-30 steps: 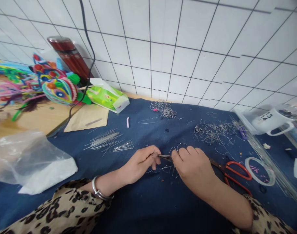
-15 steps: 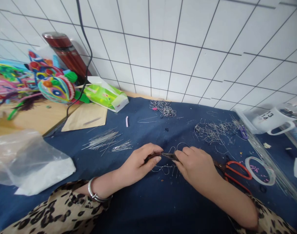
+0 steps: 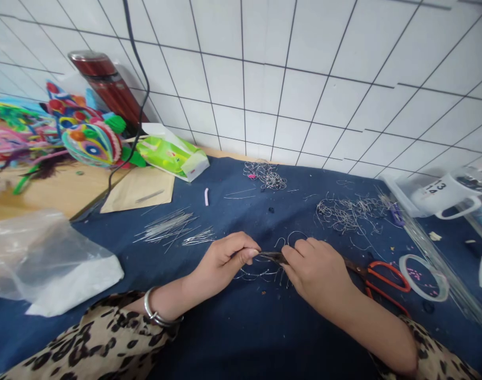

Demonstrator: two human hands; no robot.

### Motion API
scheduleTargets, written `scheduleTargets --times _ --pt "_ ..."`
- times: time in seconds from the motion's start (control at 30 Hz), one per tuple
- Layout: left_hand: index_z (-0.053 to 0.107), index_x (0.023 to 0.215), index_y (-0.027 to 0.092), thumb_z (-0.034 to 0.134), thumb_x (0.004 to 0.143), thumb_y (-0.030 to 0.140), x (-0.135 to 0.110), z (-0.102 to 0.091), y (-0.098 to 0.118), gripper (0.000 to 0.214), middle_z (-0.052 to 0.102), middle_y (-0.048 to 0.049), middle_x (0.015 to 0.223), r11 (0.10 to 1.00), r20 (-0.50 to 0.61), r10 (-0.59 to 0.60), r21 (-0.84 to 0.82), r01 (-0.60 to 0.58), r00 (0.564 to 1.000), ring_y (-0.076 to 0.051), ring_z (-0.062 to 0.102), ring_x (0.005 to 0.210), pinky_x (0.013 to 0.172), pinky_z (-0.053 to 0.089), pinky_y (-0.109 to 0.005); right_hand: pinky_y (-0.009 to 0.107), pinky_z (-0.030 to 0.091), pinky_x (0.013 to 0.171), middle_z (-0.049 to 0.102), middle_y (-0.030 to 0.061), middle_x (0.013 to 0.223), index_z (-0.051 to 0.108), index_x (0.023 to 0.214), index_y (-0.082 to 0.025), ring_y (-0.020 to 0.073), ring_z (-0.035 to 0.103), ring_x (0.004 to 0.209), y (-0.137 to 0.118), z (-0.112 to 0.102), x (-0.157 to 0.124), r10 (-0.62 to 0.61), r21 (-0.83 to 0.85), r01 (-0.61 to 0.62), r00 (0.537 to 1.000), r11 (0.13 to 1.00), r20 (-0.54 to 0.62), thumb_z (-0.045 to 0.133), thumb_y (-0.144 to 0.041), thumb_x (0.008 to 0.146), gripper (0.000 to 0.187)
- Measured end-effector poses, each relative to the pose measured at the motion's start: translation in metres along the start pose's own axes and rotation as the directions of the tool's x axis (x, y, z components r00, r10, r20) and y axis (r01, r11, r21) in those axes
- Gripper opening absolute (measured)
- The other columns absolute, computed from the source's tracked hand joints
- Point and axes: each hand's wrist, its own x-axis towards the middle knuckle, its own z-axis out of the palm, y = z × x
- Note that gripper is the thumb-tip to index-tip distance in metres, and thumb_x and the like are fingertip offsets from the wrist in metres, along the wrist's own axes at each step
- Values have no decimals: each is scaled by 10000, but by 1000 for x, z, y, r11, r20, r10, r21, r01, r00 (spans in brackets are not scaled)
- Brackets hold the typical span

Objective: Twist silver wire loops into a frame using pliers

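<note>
My left hand [image 3: 228,261] is closed in a pinch near the middle of the blue cloth. Its thumb and index finger meet at the tip of the pliers [image 3: 270,256], on a thin piece too small to make out clearly. Wrapped round those dark pliers is my right hand [image 3: 314,266], which hides their handles; the jaws point left. Bent silver wire [image 3: 260,275] lies just below both hands, and a curved wire loop [image 3: 296,234] shows above my right knuckles. Orange-handled scissors [image 3: 388,277] rest beside my right wrist, their blades partly hidden.
Straight wires [image 3: 167,226] lie at left, near a clear plastic bag [image 3: 50,253]. Tangled wire [image 3: 347,214] sits at right, with another tangle [image 3: 266,175] by the wall. A clear ring-shaped dish [image 3: 403,264] and white mug [image 3: 442,195] stand right. A red flask [image 3: 114,87] is back left.
My left fingertips have shifted slightly left along the jaws of the pliers. The bent wire below has moved a little left too. My right hand stays almost in place.
</note>
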Motion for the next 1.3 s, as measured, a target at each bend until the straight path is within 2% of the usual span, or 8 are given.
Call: scheduleTargets --times 0.13,0.33,0.57,1.0,1.3 --pt "601 842 140 472 885 224 0 1 0 160 569 -21 702 996 1 -74 -48 73 997 -116 548 642 635 442 -243 297 257 616 514 25 687 612 879 -177 159 424 678 0 0 0 -13 -1 13 1000 1000 -14 477 -263 849 163" --pt "585 850 140 458 891 251 0 2 0 173 560 -15 693 989 21 -110 -97 111 994 -117 542 644 628 433 -241 300 250 609 509 19 678 607 850 -186 159 423 670 0 0 0 -7 -7 7 1000 1000 -11 488 -259 841 140" --pt "574 831 142 438 899 259 0 1 1 192 553 -10 685 990 40 -105 -92 109 994 -113 530 633 618 423 -236 290 256 616 511 5 685 589 819 -201 152 426 674 1 2 0 17 61 -19 999 998 33 514 -286 829 114" --pt "564 799 146 419 906 264 2 -2 1 215 541 -5 661 993 89 -91 -68 97 992 -115 506 627 611 398 -234 243 282 599 530 -20 653 555 728 -197 111 466 634 3 3 -1 3 212 -30 992 977 126 483 -316 864 195" --pt "562 803 143 415 908 248 1 -1 -1 209 534 -1 664 993 86 -97 -59 102 992 -109 506 625 611 401 -234 273 260 610 520 -1 683 557 763 -212 145 439 657 0 2 -2 33 105 -43 996 994 86 490 -308 847 144"
